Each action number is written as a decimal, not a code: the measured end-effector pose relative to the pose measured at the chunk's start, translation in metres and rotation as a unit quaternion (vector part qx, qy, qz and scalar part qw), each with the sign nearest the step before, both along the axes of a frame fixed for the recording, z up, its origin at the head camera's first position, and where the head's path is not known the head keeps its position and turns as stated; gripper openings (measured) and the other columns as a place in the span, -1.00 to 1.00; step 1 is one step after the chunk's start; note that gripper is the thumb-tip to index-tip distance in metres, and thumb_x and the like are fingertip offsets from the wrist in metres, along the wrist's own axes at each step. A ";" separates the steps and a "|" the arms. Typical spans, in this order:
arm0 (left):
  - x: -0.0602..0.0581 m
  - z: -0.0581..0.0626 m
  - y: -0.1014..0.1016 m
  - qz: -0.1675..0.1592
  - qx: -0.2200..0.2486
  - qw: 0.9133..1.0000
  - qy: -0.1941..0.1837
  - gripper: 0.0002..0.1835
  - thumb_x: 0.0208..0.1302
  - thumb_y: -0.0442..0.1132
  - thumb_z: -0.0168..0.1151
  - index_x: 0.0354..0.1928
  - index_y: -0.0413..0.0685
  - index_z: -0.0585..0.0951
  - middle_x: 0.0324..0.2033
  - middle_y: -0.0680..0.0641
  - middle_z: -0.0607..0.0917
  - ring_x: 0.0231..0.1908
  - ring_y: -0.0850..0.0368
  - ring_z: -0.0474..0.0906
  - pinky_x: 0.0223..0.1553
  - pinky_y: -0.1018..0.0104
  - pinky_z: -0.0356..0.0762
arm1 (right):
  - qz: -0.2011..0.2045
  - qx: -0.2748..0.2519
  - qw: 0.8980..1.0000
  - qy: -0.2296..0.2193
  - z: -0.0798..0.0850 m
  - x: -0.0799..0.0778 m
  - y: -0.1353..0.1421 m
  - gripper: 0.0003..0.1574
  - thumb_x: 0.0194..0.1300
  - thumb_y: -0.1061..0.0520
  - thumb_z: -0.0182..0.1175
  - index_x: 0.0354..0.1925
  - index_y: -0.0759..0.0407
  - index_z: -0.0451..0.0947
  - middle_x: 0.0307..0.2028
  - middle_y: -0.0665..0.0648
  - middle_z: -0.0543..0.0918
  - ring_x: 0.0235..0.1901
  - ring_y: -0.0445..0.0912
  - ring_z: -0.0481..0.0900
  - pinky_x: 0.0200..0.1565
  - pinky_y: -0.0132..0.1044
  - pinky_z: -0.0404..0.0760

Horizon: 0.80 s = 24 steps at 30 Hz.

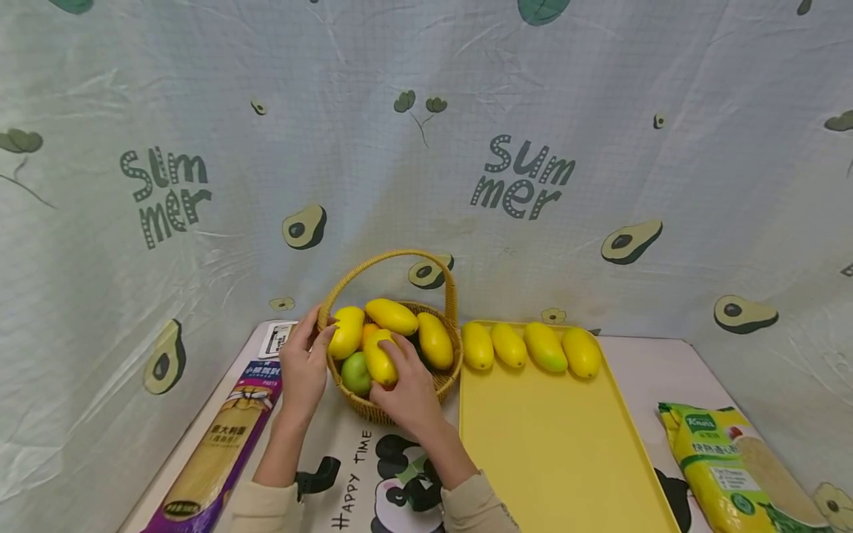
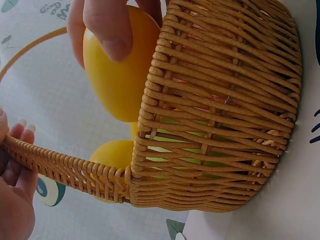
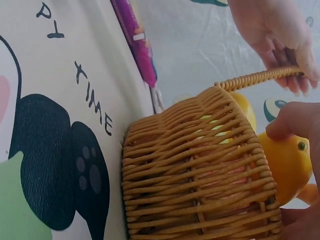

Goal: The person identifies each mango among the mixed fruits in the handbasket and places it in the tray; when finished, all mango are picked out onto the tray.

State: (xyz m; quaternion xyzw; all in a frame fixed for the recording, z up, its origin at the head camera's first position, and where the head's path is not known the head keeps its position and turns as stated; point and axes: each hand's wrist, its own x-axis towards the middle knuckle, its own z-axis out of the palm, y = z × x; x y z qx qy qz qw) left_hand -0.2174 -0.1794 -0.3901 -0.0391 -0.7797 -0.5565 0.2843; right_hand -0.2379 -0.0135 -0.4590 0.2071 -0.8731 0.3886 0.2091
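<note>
A woven basket (image 1: 373,411) with a tall arched handle stands at the back middle of the table. My left hand (image 1: 305,366) holds the left side of its handle (image 2: 60,162), fingers wrapped round the wicker in both wrist views. Over the front of the basket, my right hand (image 1: 412,389) grips a yellow mango (image 1: 378,359) between thumb and fingers. Around that mango lie more mangoes (image 1: 435,340) along the rim, a green round fruit (image 1: 355,374) and a partly hidden orange fruit (image 1: 369,334). In the left wrist view the held mango (image 2: 112,82) is beside the rim.
Right of the basket lies a yellow tray (image 1: 553,444), with several mangoes (image 1: 545,346) lined up along its far end. A long pasta packet (image 1: 216,451) lies at the left, and a yellow Knorr bag (image 1: 733,466) at the right. A patterned curtain (image 1: 373,148) hangs behind.
</note>
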 end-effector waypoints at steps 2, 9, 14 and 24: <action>-0.004 -0.005 -0.002 0.001 0.001 1.000 0.001 -0.55 0.50 -0.26 0.05 0.38 -0.13 0.43 0.05 -0.19 0.63 0.08 0.45 0.48 0.13 0.76 0.42 | 0.003 -0.005 1.000 0.002 0.000 0.001 0.002 -0.23 0.08 0.04 0.33 0.29 -0.13 0.41 0.37 0.04 0.38 0.04 -0.01 0.57 -0.01 -0.09 0.66; -0.022 -0.028 -0.012 0.002 0.007 1.000 0.011 -0.54 0.49 -0.19 0.07 0.39 0.08 0.44 0.06 -0.08 0.64 0.14 0.28 0.51 0.13 0.74 0.43 | 0.015 -0.012 1.000 0.008 -0.001 0.003 0.006 -0.26 0.08 0.01 0.33 0.27 -0.13 0.42 0.38 0.03 0.37 0.06 -0.02 0.56 0.00 -0.09 0.66; -0.023 -0.028 -0.012 0.001 0.001 1.000 0.023 -0.54 0.49 -0.13 0.07 0.39 0.12 0.44 0.06 -0.07 0.65 0.15 0.19 0.54 0.15 0.71 0.44 | 0.029 -0.019 0.999 0.013 -0.001 0.005 0.010 -0.27 0.12 0.05 0.37 0.27 -0.09 0.42 0.39 0.07 0.35 0.13 0.02 0.55 0.12 -0.03 0.66; -0.022 -0.028 -0.012 -0.005 0.012 1.000 0.013 -0.53 0.49 -0.13 0.07 0.40 0.15 0.43 0.09 -0.08 0.63 0.20 0.10 0.53 0.15 0.69 0.45 | 0.033 -0.007 0.999 0.039 -0.003 0.008 0.029 -0.27 0.11 0.08 0.40 0.26 -0.08 0.44 0.39 0.09 0.37 0.23 0.02 0.52 0.16 -0.04 0.66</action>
